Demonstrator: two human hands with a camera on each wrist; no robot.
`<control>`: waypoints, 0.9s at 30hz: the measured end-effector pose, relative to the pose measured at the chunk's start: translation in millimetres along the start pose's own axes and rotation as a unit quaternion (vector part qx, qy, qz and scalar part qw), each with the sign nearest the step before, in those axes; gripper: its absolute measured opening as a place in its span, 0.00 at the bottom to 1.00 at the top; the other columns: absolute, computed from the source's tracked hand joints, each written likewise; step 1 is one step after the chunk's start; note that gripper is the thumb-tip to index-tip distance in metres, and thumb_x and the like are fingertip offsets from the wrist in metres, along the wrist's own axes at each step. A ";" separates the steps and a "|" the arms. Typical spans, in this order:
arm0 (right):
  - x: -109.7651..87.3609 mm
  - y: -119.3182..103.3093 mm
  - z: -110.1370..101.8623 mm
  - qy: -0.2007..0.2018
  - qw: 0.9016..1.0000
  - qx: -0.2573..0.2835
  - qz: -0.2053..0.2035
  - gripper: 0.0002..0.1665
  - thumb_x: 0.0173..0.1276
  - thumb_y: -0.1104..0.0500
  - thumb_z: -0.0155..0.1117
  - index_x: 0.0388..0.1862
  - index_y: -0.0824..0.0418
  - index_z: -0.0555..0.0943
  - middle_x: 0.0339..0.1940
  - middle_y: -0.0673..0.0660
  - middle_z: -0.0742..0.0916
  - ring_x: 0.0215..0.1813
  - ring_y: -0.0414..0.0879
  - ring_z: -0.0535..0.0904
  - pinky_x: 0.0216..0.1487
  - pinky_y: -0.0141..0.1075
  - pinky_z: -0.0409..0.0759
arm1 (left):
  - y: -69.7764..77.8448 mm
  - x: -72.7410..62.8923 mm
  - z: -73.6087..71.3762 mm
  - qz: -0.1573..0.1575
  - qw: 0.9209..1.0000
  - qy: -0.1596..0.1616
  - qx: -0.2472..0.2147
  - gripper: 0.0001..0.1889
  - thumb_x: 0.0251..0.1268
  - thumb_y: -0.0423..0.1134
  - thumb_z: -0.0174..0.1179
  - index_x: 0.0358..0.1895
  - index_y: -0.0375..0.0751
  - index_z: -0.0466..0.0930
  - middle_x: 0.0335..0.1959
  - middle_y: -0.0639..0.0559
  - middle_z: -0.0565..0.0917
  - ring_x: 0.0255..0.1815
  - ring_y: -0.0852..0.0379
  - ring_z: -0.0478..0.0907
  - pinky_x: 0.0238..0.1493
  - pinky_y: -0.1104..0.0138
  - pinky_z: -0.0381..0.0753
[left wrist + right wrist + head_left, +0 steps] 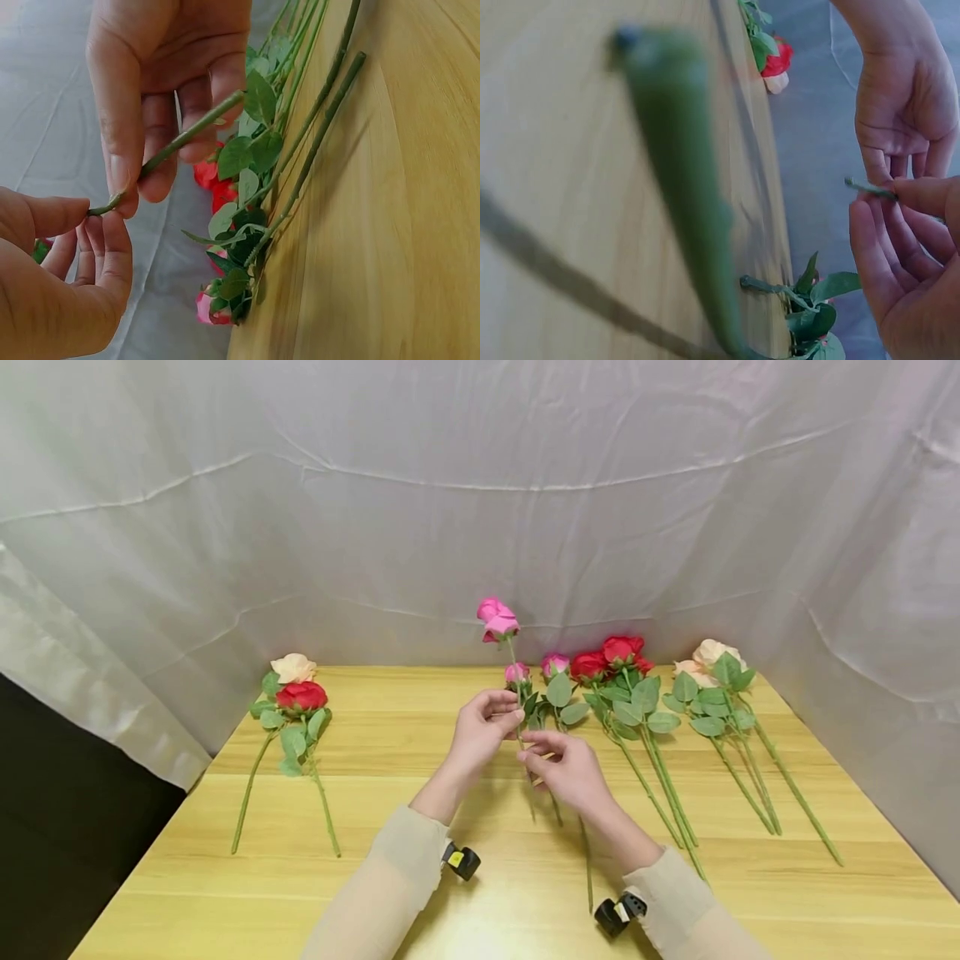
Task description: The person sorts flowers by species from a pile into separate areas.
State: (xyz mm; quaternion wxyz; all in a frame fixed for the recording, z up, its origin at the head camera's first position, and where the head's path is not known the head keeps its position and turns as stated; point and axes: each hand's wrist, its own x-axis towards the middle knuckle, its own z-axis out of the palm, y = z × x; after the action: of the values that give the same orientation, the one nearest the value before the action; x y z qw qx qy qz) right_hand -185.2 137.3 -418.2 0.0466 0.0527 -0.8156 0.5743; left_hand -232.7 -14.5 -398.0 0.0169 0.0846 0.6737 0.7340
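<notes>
A pink rose stands raised over the table, bloom up, between my two hands. My left hand pinches its thin green stem between thumb and fingertips. Just below, my right hand pinches the same stem with thumb and forefinger. In the left wrist view the stem slants out past the right hand's fingers, its cut end showing, and it bends between the two grips. A short piece of stem shows at the fingertips in the right wrist view. Behind the hands lie two more pink roses, partly hidden.
Red roses and cream roses lie on the wooden table to the right. At the left are a cream rose and a red rose. A grey curtain hangs behind the table.
</notes>
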 end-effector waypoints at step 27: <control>12.5 8.6 -41.9 -0.001 0.999 0.015 0.029 0.24 0.72 0.64 0.70 0.65 0.71 0.80 0.47 0.66 0.89 0.35 0.49 0.87 0.35 0.38 0.91 | 19.3 15.7 -57.9 0.047 0.997 0.060 -0.031 0.16 0.69 0.27 0.67 0.58 0.34 0.83 0.47 0.46 0.85 0.41 0.59 0.83 0.40 0.70 0.88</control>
State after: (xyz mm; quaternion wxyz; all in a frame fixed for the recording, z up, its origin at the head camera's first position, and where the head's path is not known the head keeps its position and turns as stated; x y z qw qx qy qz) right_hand -198.2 179.2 -410.4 0.0286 0.0299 -0.8079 0.5878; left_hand -255.0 -71.1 -381.8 -0.0556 0.0709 0.6460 0.7580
